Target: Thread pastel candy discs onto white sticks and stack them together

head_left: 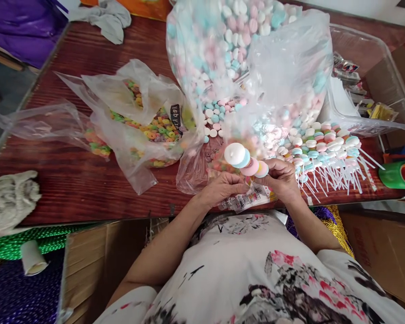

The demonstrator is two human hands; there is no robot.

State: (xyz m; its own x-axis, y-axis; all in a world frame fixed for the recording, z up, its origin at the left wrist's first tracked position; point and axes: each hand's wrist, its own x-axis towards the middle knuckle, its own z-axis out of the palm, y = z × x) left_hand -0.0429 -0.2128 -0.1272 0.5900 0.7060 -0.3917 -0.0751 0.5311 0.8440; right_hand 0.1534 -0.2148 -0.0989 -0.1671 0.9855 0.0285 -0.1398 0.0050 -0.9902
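Stack point(250, 166) of soft-looking candies, rounded discs: white one largest at the upper end, blue just under it, then pink, a yellow-orange piece, and pink and pale blue at the lower end. Tilted, white end up and toward the left. Held above the table point(87, 193), near its front edge, right of middle.

Right hand point(283, 180): thumb and fingers pinched together at the stack's lower end; forearm slants in from the lower right. Left hand point(224, 188): just beside, back of hand up, fingers bent inward toward the right hand; cannot tell whether the fingertips grip anything. Wrapper point(251, 198) beneath, by the front edge.

Lollipops point(324, 144) piled near the right front corner, white sticks point(339, 177) toward the front edge. Big bag point(216, 49) of pastel candies at the back edge.
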